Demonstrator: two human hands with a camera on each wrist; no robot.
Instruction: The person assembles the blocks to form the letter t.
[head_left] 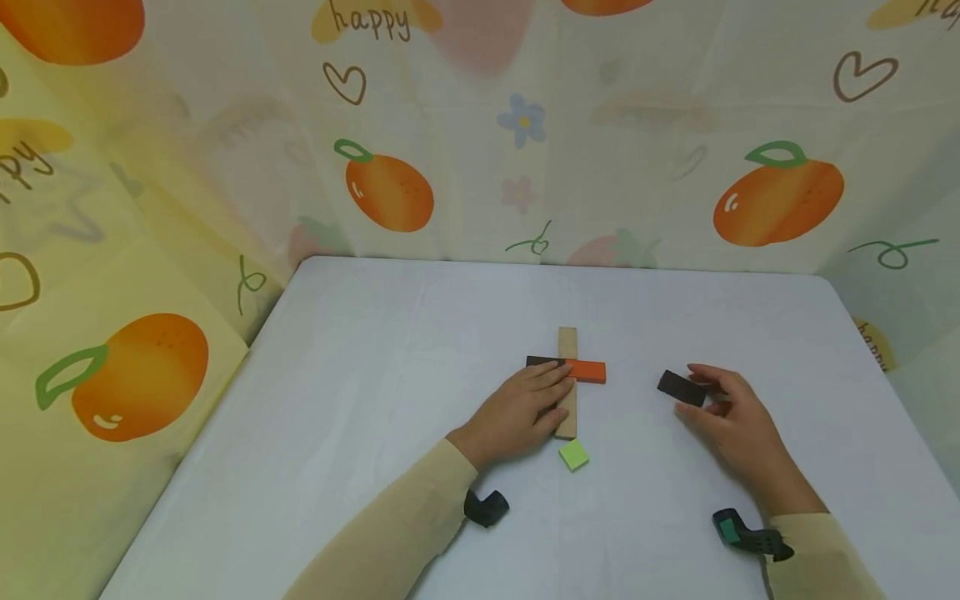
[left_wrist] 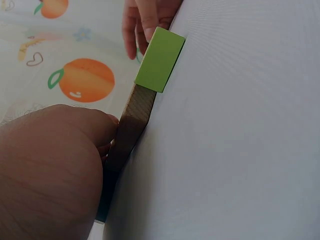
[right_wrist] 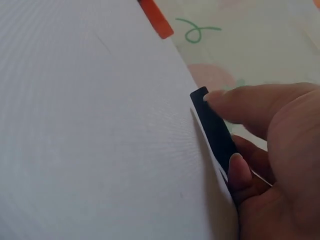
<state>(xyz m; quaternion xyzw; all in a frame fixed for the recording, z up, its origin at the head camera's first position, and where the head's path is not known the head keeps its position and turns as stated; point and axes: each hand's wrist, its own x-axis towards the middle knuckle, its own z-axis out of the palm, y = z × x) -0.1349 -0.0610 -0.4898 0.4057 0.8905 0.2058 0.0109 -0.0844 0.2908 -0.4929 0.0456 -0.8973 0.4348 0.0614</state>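
Note:
Flat blocks form a cross on the table: wooden pieces (head_left: 567, 342) above and below, an orange block (head_left: 589, 372) on the right and a black block (head_left: 538, 361) on the left. My left hand (head_left: 517, 412) rests over the left and lower parts of this cross, its fingers extended and hiding much of the black block. To the right and apart, my right hand (head_left: 742, 429) pinches another black block (head_left: 680, 387) between thumb and fingers, close to the tabletop in the right wrist view. A small light green block (head_left: 573, 456) lies just below the lower wooden piece.
The white table (head_left: 405, 333) has its far edge along a cloth (head_left: 615, 192) printed with oranges, hearts and flowers. More of this cloth hangs at the left. Dark wrist cameras (head_left: 487, 508) sit on both cuffs, above the tabletop.

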